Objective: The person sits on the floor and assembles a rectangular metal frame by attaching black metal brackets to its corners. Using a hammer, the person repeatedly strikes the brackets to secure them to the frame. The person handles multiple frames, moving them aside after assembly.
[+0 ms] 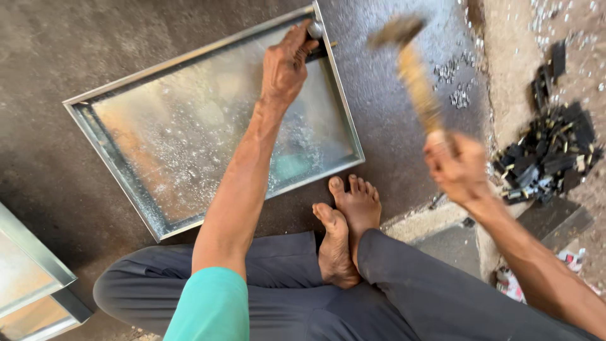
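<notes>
Seated cross-legged on the floor. Right hand (459, 169): fingers wrapped around a raised wooden-handled hammer (410, 63), blurred. Left hand (285, 63): fingers pinch a small metal piece (315, 29) at the far corner of the shallow metal tray (126, 183). Black scrap pile (549, 155) far right.

Dark gritty floor (50, 158), sunlit
</notes>
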